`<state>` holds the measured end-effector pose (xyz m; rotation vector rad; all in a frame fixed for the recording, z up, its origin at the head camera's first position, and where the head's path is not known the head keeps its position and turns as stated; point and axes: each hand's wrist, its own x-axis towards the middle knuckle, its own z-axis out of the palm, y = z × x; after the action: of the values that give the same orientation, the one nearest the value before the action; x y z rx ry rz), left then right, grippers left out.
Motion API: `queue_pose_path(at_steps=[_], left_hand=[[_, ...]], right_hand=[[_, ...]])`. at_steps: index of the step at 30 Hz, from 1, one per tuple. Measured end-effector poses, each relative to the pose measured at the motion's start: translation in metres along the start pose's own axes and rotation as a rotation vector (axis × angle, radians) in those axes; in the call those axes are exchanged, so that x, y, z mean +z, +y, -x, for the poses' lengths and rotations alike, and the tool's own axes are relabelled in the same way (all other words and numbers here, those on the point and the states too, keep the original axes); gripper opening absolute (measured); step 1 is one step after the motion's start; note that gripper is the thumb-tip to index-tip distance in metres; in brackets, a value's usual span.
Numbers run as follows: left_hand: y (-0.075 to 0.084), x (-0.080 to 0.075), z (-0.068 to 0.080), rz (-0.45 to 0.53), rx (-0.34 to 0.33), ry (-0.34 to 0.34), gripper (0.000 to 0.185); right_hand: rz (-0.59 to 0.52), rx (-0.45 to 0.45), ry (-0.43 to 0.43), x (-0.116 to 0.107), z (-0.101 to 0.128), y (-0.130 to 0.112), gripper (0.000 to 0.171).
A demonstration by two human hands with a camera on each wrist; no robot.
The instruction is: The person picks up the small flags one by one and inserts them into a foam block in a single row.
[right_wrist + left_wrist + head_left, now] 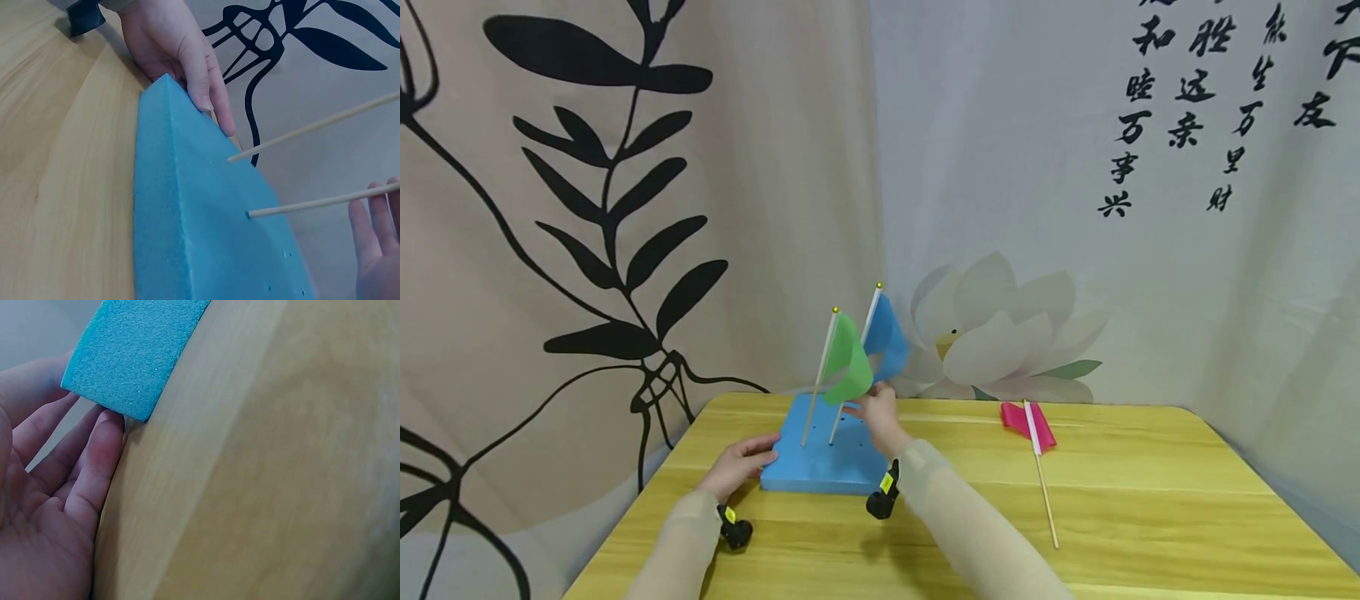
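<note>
From the head view, a blue foam block [823, 458] is seen on the desk [1120, 500], steadied by the left hand [741, 462]; green flag [847, 358] and blue flag [886, 337] stand planted in it. At the left wrist, flat released fingers [94, 469] are pressed against the block's corner. At the right wrist, the right hand [378, 250] is shown released beside one stick [325, 201], grasping nothing
</note>
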<state>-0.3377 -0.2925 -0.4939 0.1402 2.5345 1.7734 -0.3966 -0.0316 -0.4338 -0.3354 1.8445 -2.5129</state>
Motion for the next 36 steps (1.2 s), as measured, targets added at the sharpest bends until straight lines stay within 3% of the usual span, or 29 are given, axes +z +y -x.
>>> queue_pose_path(at_steps=[21, 28, 36], left_hand=[[-0.002, 0.002, -0.002, -0.001, -0.004, 0.023, 0.053], [0.0, 0.002, -0.002, -0.009, -0.008, 0.027, 0.053], [0.003, 0.002, 0.0, -0.007, -0.009, 0.024, 0.052]], right_hand=[[0.024, -0.013, -0.037, 0.0, 0.009, -0.003, 0.017], [-0.003, 0.019, -0.039, -0.002, 0.011, -0.005, 0.02], [0.002, 0.058, -0.055, -0.001, 0.025, -0.024, 0.02]])
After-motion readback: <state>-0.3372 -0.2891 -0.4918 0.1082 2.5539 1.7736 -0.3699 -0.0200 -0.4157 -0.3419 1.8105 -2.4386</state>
